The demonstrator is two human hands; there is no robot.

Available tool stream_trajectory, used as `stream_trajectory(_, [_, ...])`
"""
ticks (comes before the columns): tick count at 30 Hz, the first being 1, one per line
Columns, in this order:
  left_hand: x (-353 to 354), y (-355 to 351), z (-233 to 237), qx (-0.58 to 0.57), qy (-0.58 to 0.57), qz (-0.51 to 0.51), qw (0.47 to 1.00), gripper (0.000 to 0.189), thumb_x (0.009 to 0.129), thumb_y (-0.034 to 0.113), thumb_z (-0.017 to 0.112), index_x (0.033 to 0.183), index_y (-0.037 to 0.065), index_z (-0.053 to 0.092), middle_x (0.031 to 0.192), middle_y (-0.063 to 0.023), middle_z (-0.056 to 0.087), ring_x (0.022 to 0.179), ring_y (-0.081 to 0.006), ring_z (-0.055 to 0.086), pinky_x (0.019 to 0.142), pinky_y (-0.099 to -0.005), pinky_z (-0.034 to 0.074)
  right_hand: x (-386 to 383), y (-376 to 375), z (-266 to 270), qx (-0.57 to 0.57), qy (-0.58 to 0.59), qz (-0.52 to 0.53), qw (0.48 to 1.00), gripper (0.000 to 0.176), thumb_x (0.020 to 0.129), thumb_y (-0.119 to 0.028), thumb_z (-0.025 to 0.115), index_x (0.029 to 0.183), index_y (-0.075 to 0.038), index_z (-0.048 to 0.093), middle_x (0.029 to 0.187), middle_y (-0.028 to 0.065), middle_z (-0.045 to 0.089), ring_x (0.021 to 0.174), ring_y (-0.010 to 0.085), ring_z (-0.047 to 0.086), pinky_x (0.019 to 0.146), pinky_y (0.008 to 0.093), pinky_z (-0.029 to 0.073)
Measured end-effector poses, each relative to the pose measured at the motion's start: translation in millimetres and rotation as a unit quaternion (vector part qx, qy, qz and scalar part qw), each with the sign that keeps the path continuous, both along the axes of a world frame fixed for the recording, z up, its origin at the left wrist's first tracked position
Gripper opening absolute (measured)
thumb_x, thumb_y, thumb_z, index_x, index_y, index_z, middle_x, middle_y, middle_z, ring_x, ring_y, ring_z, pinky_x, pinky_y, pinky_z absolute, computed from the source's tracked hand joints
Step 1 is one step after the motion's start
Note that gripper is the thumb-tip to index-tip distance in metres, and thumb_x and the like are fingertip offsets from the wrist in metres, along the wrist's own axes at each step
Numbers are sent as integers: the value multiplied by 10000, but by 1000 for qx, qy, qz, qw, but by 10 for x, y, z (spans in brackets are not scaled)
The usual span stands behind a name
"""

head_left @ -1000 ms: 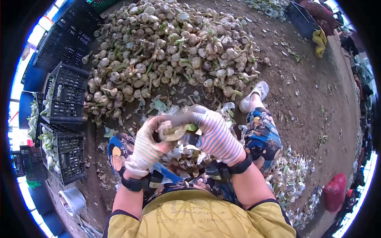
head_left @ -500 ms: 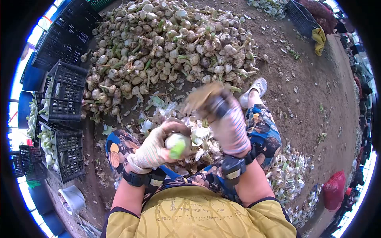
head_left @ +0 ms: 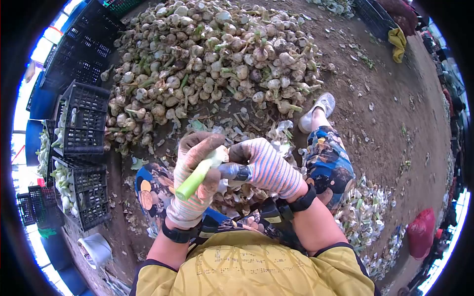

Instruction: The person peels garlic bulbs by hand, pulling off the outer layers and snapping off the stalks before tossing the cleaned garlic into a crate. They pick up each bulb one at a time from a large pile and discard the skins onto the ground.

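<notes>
My left hand (head_left: pixel 185 209), in a striped, soil-stained glove, is closed around a peeled garlic bulb with a thick green stem (head_left: pixel 200 175). The stem slants down toward my body, and the pale root end faces right. My right hand (head_left: pixel 271 167), gloved too, is closed on a short dark-handled tool (head_left: pixel 234 172), whose working end I cannot make out. Its fingertips meet the root end of the bulb. Beneath both hands, loose garlic skins (head_left: pixel 237 200) lie between my legs.
A large heap of unpeeled garlic (head_left: pixel 212 64) lies ahead on the soil. Black crates (head_left: pixel 86 118) stand at left, two holding trimmed garlic, with a white bucket (head_left: pixel 95 250) below them. More peelings (head_left: pixel 363 217) and a red sack (head_left: pixel 421 234) are at right.
My right hand, blurred and raised earlier, has come down and left to meet the garlic. My left hand has turned the bulb, so its stem now points down-left.
</notes>
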State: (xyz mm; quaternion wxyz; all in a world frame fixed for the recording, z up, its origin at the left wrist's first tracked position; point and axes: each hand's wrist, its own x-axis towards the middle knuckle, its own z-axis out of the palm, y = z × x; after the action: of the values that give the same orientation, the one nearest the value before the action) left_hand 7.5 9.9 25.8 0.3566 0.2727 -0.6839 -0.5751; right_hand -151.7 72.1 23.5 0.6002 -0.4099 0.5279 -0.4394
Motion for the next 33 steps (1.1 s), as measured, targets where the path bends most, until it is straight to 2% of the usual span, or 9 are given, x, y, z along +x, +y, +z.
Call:
stream_trajectory(9, [102, -114, -47, -18, -44, -56, 997, 527, 824, 440, 626, 1106, -5, 596, 1084, -125, 550, 968, -208, 544, 843, -316, 437, -115, 2, -86, -20, -2, 88, 996, 289, 815, -279, 653, 849, 9, 655, 626, 28, 588, 593, 48, 449, 546, 262, 425])
stream_trajectory(11, [150, -166, -95, 181, 68, -95, 976, 492, 838, 392, 627, 1120, -10, 590, 1086, -132, 575, 937, -203, 574, 813, -323, 467, -126, 8, -100, -22, -22, 89, 996, 268, 815, -256, 645, 841, 11, 656, 632, 16, 592, 590, 47, 446, 540, 258, 419])
stream_trajectory(13, [205, -204, -42, 217, 43, -132, 966, 518, 849, 433, 596, 1130, -3, 586, 1061, -131, 601, 947, -203, 587, 842, -335, 469, -141, 19, -98, -21, -87, 77, 993, 259, 810, -248, 652, 823, 11, 660, 656, -7, 602, 606, 41, 473, 548, 252, 427])
stream_trajectory(17, [166, -198, -161, 416, 326, -140, 837, 626, 888, 561, 409, 1264, 70, 505, 1296, -198, 483, 1204, -295, 471, 1028, -421, 360, -143, 23, -76, -65, -91, 81, 990, 270, 786, -258, 681, 842, 5, 660, 690, -2, 620, 656, 42, 544, 595, 248, 451])
stream_trajectory(21, [135, -206, -183, 405, 319, -99, 851, 603, 900, 543, 406, 1275, 80, 493, 1312, -151, 480, 1218, -283, 451, 1028, -408, 359, -127, 82, -31, -132, -135, 197, 962, 332, 744, -274, 683, 856, 37, 648, 750, 72, 637, 701, 145, 578, 655, 296, 449])
stream_trajectory(25, [80, -131, -52, 444, 276, -17, 852, 541, 912, 468, 451, 1279, 71, 466, 1256, -160, 517, 1141, -305, 510, 952, -407, 444, -90, 221, 55, -102, -338, 34, 935, 418, 689, -356, 733, 827, 32, 661, 834, 114, 647, 814, 223, 606, 757, 352, 465])
stream_trajectory(29, [96, -398, -295, 507, 346, 154, 774, 439, 948, 386, 418, 1184, 27, 503, 1122, -150, 593, 1041, -287, 581, 918, -425, 486, -30, 122, 57, -237, -329, 71, 911, 413, 735, -356, 716, 867, 26, 633, 813, 83, 637, 791, 166, 605, 735, 301, 474])
stream_trajectory(31, [169, -397, -319, 530, 368, 145, 750, 440, 935, 362, 442, 1204, 19, 500, 1161, -142, 581, 1083, -311, 552, 953, -443, 450, -13, 65, 36, -47, -147, -94, 984, 383, 767, -340, 709, 895, 5, 601, 760, 59, 616, 753, 123, 590, 705, 260, 474])
stream_trajectory(33, [135, -301, -237, 537, 368, 111, 751, 440, 931, 362, 450, 1201, 18, 503, 1183, -141, 568, 1099, -306, 543, 953, -440, 448, 98, -71, 8, -64, -167, -154, 972, 457, 778, -315, 714, 1049, 6, 533, 893, 55, 609, 830, 97, 564, 740, 253, 472])
